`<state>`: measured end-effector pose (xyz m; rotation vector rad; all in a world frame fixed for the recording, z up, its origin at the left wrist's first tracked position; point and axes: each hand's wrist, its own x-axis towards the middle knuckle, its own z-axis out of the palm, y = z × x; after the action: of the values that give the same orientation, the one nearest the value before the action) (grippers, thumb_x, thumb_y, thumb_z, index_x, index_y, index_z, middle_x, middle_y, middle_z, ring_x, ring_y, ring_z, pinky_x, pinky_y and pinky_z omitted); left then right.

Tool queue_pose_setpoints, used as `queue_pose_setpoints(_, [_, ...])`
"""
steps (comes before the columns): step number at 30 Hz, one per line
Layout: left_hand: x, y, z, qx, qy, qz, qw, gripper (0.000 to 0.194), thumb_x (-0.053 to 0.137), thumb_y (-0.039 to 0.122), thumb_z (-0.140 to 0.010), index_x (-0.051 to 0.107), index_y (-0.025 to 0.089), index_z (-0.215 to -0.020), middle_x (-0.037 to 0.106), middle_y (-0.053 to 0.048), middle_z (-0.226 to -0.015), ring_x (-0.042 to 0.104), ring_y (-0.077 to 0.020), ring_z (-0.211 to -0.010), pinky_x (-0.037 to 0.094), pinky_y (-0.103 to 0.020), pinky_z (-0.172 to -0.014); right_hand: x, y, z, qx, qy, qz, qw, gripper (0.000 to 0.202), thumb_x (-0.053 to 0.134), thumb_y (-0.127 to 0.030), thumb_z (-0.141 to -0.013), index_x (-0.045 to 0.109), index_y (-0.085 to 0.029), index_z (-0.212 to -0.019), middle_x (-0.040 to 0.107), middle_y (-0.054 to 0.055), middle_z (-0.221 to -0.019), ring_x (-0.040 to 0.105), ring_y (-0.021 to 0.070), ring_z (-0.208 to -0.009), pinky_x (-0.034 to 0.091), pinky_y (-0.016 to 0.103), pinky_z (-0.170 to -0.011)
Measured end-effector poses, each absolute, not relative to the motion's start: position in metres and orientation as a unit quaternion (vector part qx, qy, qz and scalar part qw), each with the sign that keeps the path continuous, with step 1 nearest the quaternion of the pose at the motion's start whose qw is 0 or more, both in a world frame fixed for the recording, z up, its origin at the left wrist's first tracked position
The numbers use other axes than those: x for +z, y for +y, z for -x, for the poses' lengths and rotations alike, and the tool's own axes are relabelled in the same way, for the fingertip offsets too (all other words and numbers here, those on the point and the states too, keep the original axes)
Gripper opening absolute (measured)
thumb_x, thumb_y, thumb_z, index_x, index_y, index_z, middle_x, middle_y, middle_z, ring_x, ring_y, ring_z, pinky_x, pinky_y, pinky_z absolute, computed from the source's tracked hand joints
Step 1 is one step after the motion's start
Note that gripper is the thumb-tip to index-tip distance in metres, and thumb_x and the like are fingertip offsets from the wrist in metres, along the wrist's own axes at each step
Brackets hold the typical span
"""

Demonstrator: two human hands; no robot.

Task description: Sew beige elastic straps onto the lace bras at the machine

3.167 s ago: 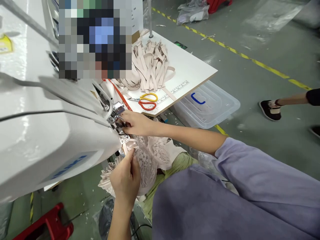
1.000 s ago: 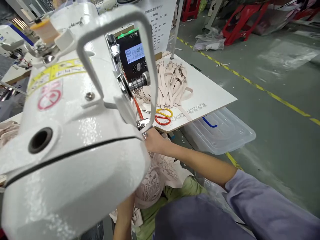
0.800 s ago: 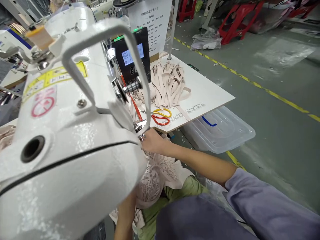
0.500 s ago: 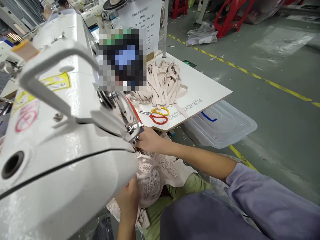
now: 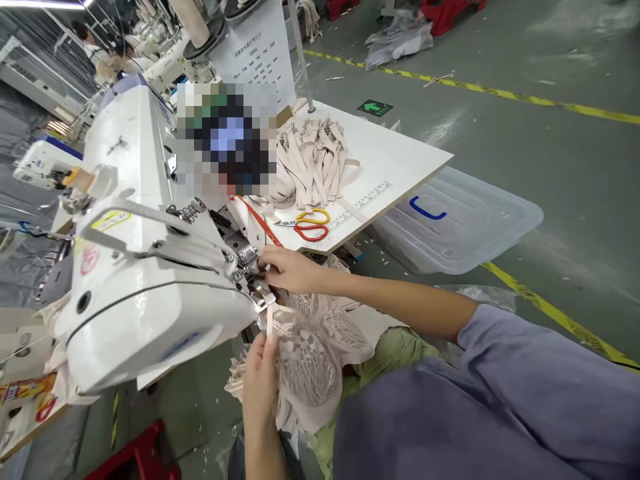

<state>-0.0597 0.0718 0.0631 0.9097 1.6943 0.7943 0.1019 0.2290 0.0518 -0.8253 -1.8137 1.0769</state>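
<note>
A beige lace bra [image 5: 310, 363] hangs from the sewing machine's needle area and spreads over my lap. My left hand [image 5: 261, 373] is closed, thumb and fingers pinching a narrow light elastic strip [image 5: 271, 320] that runs up to the presser foot [image 5: 264, 299]. Beside the needle, my right hand [image 5: 290, 269] has its fingers bent together at the far side of the foot. What lies between those fingertips is hidden. The white sewing machine [image 5: 165, 320] stands left of both hands.
Scissors [image 5: 313, 225] with yellow and red handles lie on the white table [image 5: 400, 150], near a heap of beige elastic strips [image 5: 315, 163]. Under the table edge is a clear plastic box [image 5: 480, 220] with a blue handle. A red stool [image 5: 137, 457] stands at lower left.
My view has shifted, showing more of the machine's left side. The elastic strip between my left hand and the foot now shows. My right hand stays close to the needle.
</note>
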Motion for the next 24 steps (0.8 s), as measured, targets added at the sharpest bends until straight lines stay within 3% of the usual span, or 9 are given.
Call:
queue_pose_setpoints(2, [0.056,0.06,0.04,0.333,0.625,-0.304,0.637,0.05,0.072,0.054,-0.077,0.068,0.014,-0.106,0.073,-0.009,-0.091,0.069,-0.0264,-0.09,0.052,-0.036,-0.081,0.057,0.221,-0.114,0.462,-0.721,0.319,0.405,0.005,0.062,-0.017,-0.083,0.058,-0.015,-0.081,0.056,0.003,-0.094,0.052,0.0133,-0.082,0.04,0.027,-0.077])
queue_pose_setpoints(5, [0.046,0.048,0.004,0.346,0.508,-0.244,0.75,0.059,0.08,0.049,-0.069,0.068,0.015,-0.116,0.074,-0.012,-0.103,0.068,-0.031,-0.103,0.05,-0.042,-0.094,0.064,0.208,-0.135,0.485,-0.737,0.295,0.368,0.011,0.062,-0.022,-0.085,0.056,-0.016,-0.078,0.053,0.001,-0.089,0.049,0.0117,-0.076,0.039,0.026,-0.072])
queue_pose_setpoints(9, [0.04,0.04,-0.03,0.345,0.422,-0.238,0.804,0.072,0.079,0.053,-0.067,0.064,0.014,-0.126,0.07,-0.016,-0.117,0.063,-0.0358,-0.116,0.046,-0.048,-0.102,0.074,0.197,-0.162,0.514,-0.728,0.288,0.352,0.014,0.06,-0.025,-0.086,0.053,-0.017,-0.079,0.052,-0.001,-0.085,0.046,0.0095,-0.07,0.038,0.024,-0.065])
queue_pose_setpoints(13, [0.042,0.038,-0.043,0.325,0.408,-0.282,0.805,0.07,0.075,0.061,-0.068,0.068,0.012,-0.118,0.072,-0.016,-0.105,0.067,-0.0338,-0.106,0.048,-0.046,-0.097,0.082,0.191,-0.181,0.565,-0.689,0.31,0.33,0.012,0.061,-0.026,-0.088,0.055,-0.016,-0.086,0.049,-0.004,-0.074,0.043,0.0081,-0.061,0.036,0.022,-0.056])
queue_pose_setpoints(16, [0.05,0.043,-0.043,0.313,0.487,-0.445,0.683,0.055,0.061,0.064,-0.081,0.073,0.012,-0.095,0.071,-0.009,-0.079,0.068,-0.0248,-0.08,0.052,-0.038,-0.08,0.089,0.179,-0.196,0.611,-0.639,0.301,0.359,0.019,0.06,-0.035,-0.091,0.057,-0.017,-0.095,0.052,-0.004,-0.072,0.045,0.0074,-0.056,0.037,0.02,-0.051])
queue_pose_setpoints(19, [0.057,0.052,-0.031,0.313,0.57,-0.564,0.509,0.037,0.059,0.05,-0.087,0.072,0.016,-0.077,0.065,-0.003,-0.065,0.06,-0.0184,-0.066,0.046,-0.03,-0.068,0.095,0.147,-0.214,0.569,-0.643,0.279,0.43,0.02,0.055,-0.038,-0.096,0.059,-0.018,-0.098,0.062,0.0,-0.079,0.055,0.0091,-0.059,0.047,0.023,-0.056])
queue_pose_setpoints(21, [0.057,0.056,-0.019,0.328,0.616,-0.621,0.357,0.023,0.061,0.038,-0.087,0.074,0.019,-0.082,0.069,-0.004,-0.072,0.061,-0.0188,-0.07,0.043,-0.028,-0.068,0.093,0.117,-0.224,0.478,-0.726,0.242,0.432,0.017,0.055,-0.033,-0.096,0.065,-0.019,-0.094,0.068,0.003,-0.081,0.066,0.0138,-0.073,0.053,0.026,-0.069])
queue_pose_setpoints(24, [0.052,0.057,-0.003,0.336,0.629,-0.694,0.098,0.023,0.054,0.025,-0.088,0.076,0.021,-0.094,0.075,-0.005,-0.082,0.066,-0.0192,-0.074,0.044,-0.027,-0.067,0.078,0.074,-0.23,0.402,-0.821,0.14,0.381,0.019,0.056,-0.028,-0.094,0.07,-0.02,-0.104,0.075,0.005,-0.086,0.071,0.0168,-0.09,0.055,0.025,-0.083])
